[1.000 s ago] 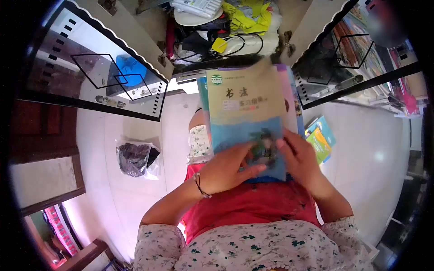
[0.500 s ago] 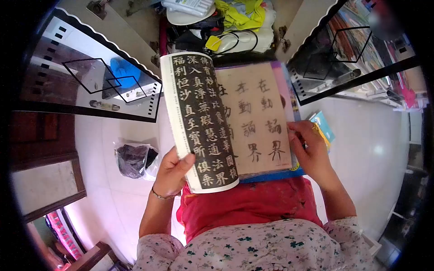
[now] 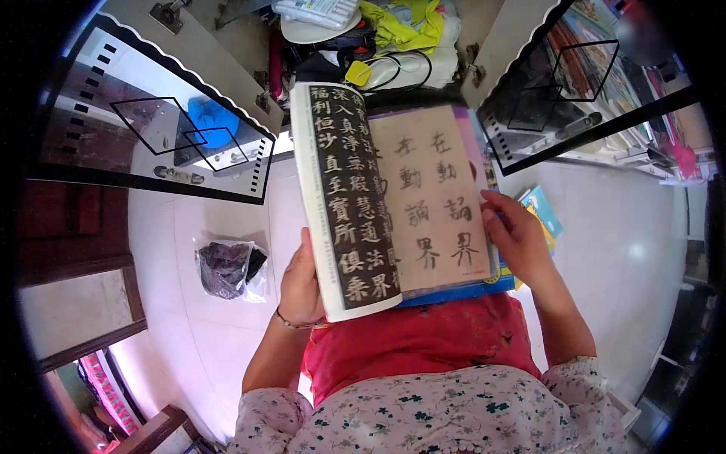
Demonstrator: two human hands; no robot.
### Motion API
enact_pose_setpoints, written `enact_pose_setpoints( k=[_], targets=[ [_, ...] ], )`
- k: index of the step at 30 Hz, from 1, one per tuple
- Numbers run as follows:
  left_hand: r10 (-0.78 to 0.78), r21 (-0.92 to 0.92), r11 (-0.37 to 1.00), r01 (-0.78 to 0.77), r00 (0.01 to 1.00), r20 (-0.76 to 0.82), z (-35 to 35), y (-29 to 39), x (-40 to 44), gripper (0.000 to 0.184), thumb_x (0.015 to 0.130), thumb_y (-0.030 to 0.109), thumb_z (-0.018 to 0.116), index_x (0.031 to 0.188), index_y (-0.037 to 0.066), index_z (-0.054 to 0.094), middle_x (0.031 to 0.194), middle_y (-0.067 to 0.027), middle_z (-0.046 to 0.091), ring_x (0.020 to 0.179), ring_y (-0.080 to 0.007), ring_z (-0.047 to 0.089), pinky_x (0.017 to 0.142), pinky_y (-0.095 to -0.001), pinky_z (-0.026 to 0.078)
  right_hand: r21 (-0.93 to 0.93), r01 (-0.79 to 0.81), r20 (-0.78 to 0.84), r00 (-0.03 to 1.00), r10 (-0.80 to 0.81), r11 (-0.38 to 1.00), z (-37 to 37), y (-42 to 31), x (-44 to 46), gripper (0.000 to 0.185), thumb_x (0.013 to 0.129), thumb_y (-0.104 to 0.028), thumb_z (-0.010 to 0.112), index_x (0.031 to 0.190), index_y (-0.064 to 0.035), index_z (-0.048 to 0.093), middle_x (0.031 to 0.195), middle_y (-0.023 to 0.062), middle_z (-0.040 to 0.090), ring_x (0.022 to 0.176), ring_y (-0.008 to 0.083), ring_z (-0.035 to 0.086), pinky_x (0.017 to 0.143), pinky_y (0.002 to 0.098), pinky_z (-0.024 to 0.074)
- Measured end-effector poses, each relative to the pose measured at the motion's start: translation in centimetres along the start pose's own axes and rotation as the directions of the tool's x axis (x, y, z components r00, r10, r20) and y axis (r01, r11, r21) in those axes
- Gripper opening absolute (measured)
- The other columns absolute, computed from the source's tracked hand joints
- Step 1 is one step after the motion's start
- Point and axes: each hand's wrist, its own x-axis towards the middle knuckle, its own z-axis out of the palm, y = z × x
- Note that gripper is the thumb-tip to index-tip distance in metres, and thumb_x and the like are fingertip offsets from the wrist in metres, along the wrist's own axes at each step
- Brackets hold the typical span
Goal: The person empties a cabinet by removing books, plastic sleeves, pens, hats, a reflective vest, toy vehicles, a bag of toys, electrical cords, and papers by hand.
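A calligraphy copybook with white characters on black is folded open, its turned part standing curved on the left. My left hand grips its lower left edge from behind, the fingers mostly hidden. To the right lies a translucent tan sheet with brush-written black characters. My right hand is at that sheet's right edge, its fingers bent and the fingertips against the margin. Under the sheet, a blue book shows along the bottom. The stack rests over my red-clothed lap.
Ahead, an open cabinet holds yellow cloth, cables and a box of white pens. Glass doors stand open at the left and right. On the tiled floor lie a plastic bag with dark contents and a blue-yellow booklet.
The raised copybook part has shifted right and tilted more upright, covering more of the sheet. My left hand moved slightly right, its thumb now off the page front. My right hand moved slightly up.
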Motion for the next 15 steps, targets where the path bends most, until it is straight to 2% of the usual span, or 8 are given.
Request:
enact_pose_setpoints(
  k=[3, 4, 6, 7, 11, 15],
  targets=[
    [-0.060, -0.035, 0.998, 0.061, 0.998, 0.021, 0.2, -0.9, 0.6, 0.054, 0.096, 0.041, 0.028, 0.129, -0.001, 0.037, 0.122, -0.0141, 0.051, 0.110, -0.0220, 0.052, 0.095, -0.0353, 0.042, -0.012, -0.084, 0.036, 0.996, 0.084, 0.996, -0.3, 0.2, 0.3, 0.031, 0.087, -0.015, 0.054, 0.114, 0.0002, 0.053, 0.091, 0.0179, 0.061, 0.069, 0.0193, 0.059, 0.063, 0.0291, 0.0466],
    [-0.062, 0.035, 0.997, 0.063, 0.998, -0.018, 0.3, -1.2, 0.6, 0.055, 0.096, 0.041, 0.028, 0.131, -0.001, 0.034, 0.125, -0.0151, 0.048, 0.113, -0.0233, 0.050, 0.095, -0.0364, 0.041, 0.026, -0.076, 0.029, 0.997, 0.075, 0.997, -0.3, 0.4, 0.4, 0.031, 0.088, -0.016, 0.053, 0.114, 0.0001, 0.053, 0.089, 0.0167, 0.062, 0.069, 0.0177, 0.059, 0.063, 0.0288, 0.0465],
    [-0.104, 0.059, 0.993, 0.107, 0.993, -0.048, 0.9, -1.5, 0.5, 0.056, 0.096, 0.042, 0.026, 0.133, 0.000, 0.030, 0.128, -0.0158, 0.045, 0.116, -0.0247, 0.047, 0.097, -0.0381, 0.040, 0.063, -0.070, 0.021, 0.997, 0.069, 0.996, -0.4, 0.4, 0.5, 0.031, 0.088, -0.017, 0.053, 0.115, -0.0001, 0.053, 0.087, 0.0156, 0.062, 0.068, 0.0160, 0.058, 0.062, 0.0285, 0.0464],
    [-0.113, 0.086, 0.990, 0.115, 0.993, -0.027, 0.8, -1.6, 0.6, 0.057, 0.096, 0.043, 0.024, 0.135, 0.000, 0.027, 0.131, -0.0161, 0.042, 0.118, -0.0256, 0.045, 0.098, -0.0392, 0.039, 0.099, -0.119, 0.044, 0.992, 0.115, 0.988, -0.5, 0.3, 0.6, 0.031, 0.089, -0.017, 0.053, 0.115, 0.0000, 0.053, 0.084, 0.0135, 0.062, 0.067, 0.0145, 0.057, 0.062, 0.0276, 0.0463],
    [-0.114, 0.114, 0.987, 0.117, 0.993, -0.029, 1.2, -1.4, 0.6, 0.058, 0.096, 0.043, 0.023, 0.135, 0.000, 0.027, 0.132, -0.0159, 0.041, 0.119, -0.0255, 0.044, 0.098, -0.0393, 0.038, 0.229, -0.193, 0.108, 0.979, 0.173, 0.954, -0.6, 0.4, 0.7, 0.029, 0.091, -0.016, 0.050, 0.115, 0.0009, 0.053, 0.078, 0.0073, 0.061, 0.064, 0.0106, 0.056, 0.061, 0.0250, 0.0461],
    [-0.133, 0.083, 0.987, 0.136, 0.990, -0.038, 0.9, -1.4, 0.5, 0.059, 0.096, 0.044, 0.021, 0.136, 0.001, 0.025, 0.132, -0.0159, 0.040, 0.119, -0.0253, 0.044, 0.098, -0.0388, 0.038, 0.225, -0.205, 0.110, 0.977, 0.184, 0.952, -0.7, -0.2, 1.0, 0.029, 0.092, -0.016, 0.049, 0.114, 0.0016, 0.053, 0.078, 0.0060, 0.061, 0.064, 0.0093, 0.055, 0.060, 0.0237, 0.0460]
  ],
)
